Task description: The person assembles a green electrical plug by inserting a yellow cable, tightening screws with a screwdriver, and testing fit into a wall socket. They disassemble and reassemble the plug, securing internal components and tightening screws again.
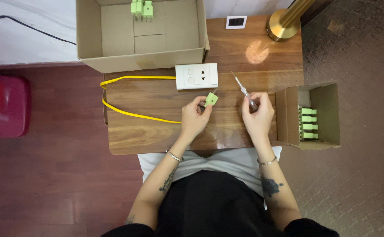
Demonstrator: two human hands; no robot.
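Over the middle of the wooden table (156, 131), the left hand (195, 119) pinches a small light-green plastic plug (211, 99), just below the white wall socket (196, 76). The right hand (257, 116) grips a clear-handled screwdriver (243, 90), tip toward the far edge.

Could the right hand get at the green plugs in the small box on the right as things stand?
Probably yes: the small box lies open beside the right hand, green plugs exposed, nothing between. But its fingers hold a screwdriver.
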